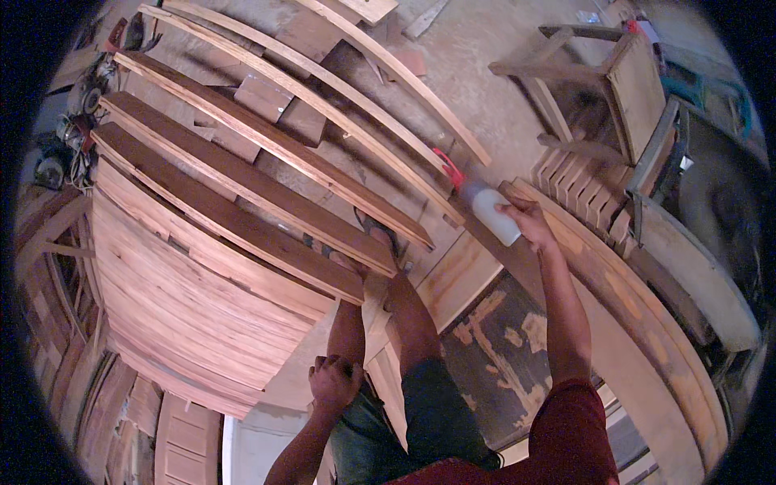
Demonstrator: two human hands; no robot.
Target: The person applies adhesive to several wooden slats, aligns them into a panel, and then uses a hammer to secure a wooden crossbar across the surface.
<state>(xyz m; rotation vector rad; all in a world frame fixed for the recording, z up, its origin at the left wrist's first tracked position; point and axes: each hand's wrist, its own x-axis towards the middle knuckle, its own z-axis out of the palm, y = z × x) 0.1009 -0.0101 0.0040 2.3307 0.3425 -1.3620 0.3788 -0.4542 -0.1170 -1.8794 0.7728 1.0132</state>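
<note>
Head view, looking down onto a dusty workshop floor crowded with timber. Right hand (529, 220) reaches forward at arm's length, fingers wrapped around a white plastic squeeze bottle (495, 212). Bottle tilts away from the person, its red pointed nozzle (449, 168) aimed up-left and lying close over the end of a long curved pale wooden strip (380, 153). Whether the nozzle tip touches the wood cannot be told.

Left hand (335, 380) sits low and close to the body, curled into a loose fist resting on or just above the left knee; nothing visible in it, though the palm side is hidden. Person wears dark green shorts (428, 420) and a red shirt (566, 436); both bare legs extend forward, and a sandalled foot (378, 234) shows just under the lower end of the dark boards.

Left of the legs: a broad stack of curved reddish-brown wooden planks (186, 291), fanned out, several darker flat boards (242, 186) laid across the top. More slender bent strips run diagonally above them. Under the right arm, a flat plywood sheet with patchy dark stains (501, 339). Right of the arm, a wide curved laminated wooden arch (647, 323) sweeps down toward the lower edge. Upper right: a rough wooden stool or frame (614, 81). Far left rim: tangled power tools and cords (73, 129), small and blurred.
</note>
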